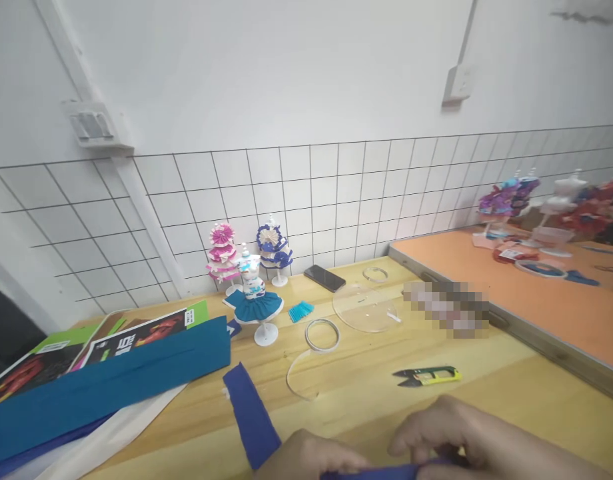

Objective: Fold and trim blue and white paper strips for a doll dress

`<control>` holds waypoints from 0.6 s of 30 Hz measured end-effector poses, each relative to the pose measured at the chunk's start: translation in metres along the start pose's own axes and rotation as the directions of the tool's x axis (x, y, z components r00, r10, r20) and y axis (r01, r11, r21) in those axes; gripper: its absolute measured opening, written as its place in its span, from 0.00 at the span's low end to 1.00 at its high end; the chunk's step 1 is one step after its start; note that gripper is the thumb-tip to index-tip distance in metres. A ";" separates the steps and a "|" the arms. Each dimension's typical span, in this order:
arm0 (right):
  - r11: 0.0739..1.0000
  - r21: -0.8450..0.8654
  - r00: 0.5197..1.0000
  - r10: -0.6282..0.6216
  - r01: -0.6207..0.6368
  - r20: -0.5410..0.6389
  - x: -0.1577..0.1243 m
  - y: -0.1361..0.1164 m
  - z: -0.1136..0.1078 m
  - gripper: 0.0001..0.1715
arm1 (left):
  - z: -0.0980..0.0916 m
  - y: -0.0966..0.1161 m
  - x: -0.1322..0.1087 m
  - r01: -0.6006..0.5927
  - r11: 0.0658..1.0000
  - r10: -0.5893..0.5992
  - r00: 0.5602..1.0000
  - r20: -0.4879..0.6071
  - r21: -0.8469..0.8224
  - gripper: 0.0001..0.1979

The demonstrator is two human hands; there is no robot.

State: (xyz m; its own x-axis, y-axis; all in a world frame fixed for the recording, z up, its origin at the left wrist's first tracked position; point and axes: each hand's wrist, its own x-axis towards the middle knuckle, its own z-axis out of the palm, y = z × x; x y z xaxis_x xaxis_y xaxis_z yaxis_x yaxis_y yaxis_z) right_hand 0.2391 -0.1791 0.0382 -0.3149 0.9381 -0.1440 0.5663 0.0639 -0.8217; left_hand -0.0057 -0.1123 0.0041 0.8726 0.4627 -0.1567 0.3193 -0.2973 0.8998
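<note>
Near, the right hand [449, 430] had its fingers pinching a flat blue-purple fabric strip [386, 474]; whether the left hand [311, 457], leftward, pinched too, I couldn't tell.

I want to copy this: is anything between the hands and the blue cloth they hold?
Nothing visible: the left hand and right hand both touch the blue cloth at the bottom edge. The thread snips lie beyond the right hand.

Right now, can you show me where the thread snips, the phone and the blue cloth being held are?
Thread snips [426, 377]: head view, on the yellow body behind the blades.
Smartphone [325, 278]: head view, middle of its dark face.
Held blue cloth [379, 474]: head view, on the part showing at the bottom.
</note>
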 end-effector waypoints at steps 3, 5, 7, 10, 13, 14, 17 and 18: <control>0.999 -0.053 1.000 0.009 -0.009 0.005 -0.002 -0.005 -0.012 0.14 | -0.011 0.000 -0.008 0.067 0.998 -0.066 0.997 0.049 -0.018 0.15; 0.998 -0.044 0.999 0.033 -0.033 0.001 -0.003 0.000 -0.017 0.16 | -0.019 0.002 -0.014 0.122 0.992 -0.122 0.991 0.055 0.003 0.13; 0.997 -0.047 0.998 0.068 -0.068 -0.007 -0.002 0.011 -0.020 0.18 | -0.027 0.005 -0.023 0.155 0.988 -0.156 0.987 0.042 0.023 0.13; 0.992 -0.061 0.993 0.109 -0.111 -0.043 0.000 0.032 -0.023 0.19 | -0.040 0.013 -0.040 0.212 0.973 -0.214 0.977 0.011 0.087 0.14; 0.986 -0.097 0.988 0.127 -0.136 -0.091 0.003 0.049 -0.025 0.19 | -0.051 0.019 -0.055 0.325 0.932 -0.314 0.945 -0.088 0.160 0.13; 0.982 -0.119 0.986 0.133 -0.145 -0.098 0.005 0.053 -0.026 0.18 | -0.054 0.019 -0.058 0.350 0.920 -0.337 0.936 -0.104 0.173 0.13; 0.974 -0.178 0.988 0.127 -0.140 -0.082 0.010 0.061 -0.032 0.15 | -0.060 0.012 -0.056 0.399 0.900 -0.393 0.917 -0.068 0.175 0.13; 0.973 -0.192 0.991 0.116 -0.127 -0.072 0.012 0.064 -0.035 0.14 | -0.060 0.008 -0.053 0.418 0.892 -0.415 0.908 -0.058 0.169 0.14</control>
State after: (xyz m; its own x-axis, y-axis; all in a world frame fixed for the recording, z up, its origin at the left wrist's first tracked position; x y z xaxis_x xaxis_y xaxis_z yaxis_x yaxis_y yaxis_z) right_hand 0.2986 -0.1521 0.0035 -0.1917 0.9613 -0.1979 0.7371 0.0079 -0.6758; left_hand -0.0716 -0.0894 0.0443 0.6384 0.5920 -0.4919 0.7125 -0.2128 0.6687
